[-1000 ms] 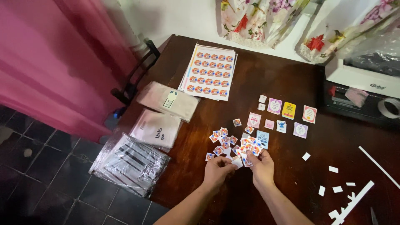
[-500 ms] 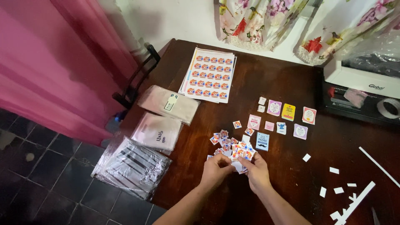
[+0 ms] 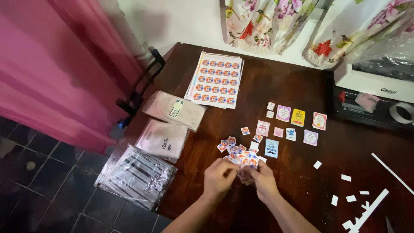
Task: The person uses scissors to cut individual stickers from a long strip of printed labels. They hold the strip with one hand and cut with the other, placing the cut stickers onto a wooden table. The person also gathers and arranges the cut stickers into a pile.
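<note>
Small square stickers [image 3: 241, 160], printed in orange and blue, lie in a loose heap near the front edge of the dark brown wooden tabletop [image 3: 276, 86], and I take that heap as my landmark. Far left of it hangs a pink curtain [image 3: 47, 73] beside a black chair frame [image 3: 138, 86]. Nearer on the left, a clear plastic packet with dark stripes [image 3: 136, 174] overhangs the tabletop corner, with a pale pink plastic packet [image 3: 163, 140] just behind it and a beige packet bearing a small label [image 3: 174, 111] behind that. Behind the heap and slightly left lies a stack of uncut sticker sheets [image 3: 217, 80] in rows of the same orange and blue print.

At the heap's near side my left hand [image 3: 219, 177] is curled, its grip closed on a few of the small stickers, fingers against the pile. My right hand [image 3: 264, 181] sits just beside it, its grip likewise pinched on stickers from the same bunch; the two hands nearly touch.

Behind and right of the heap, larger cut cards [image 3: 297, 117] in purple, yellow, pink and blue lie apart from one another in loose rows. Further right, white paper offcuts [image 3: 346, 177] and long white strips [image 3: 371, 207] are scattered. Well behind those stands a black and white machine [image 3: 371, 92] with a roll of clear tape [image 3: 402, 112] on it, under flowered fabric [image 3: 267, 21] hanging on the wall.
</note>
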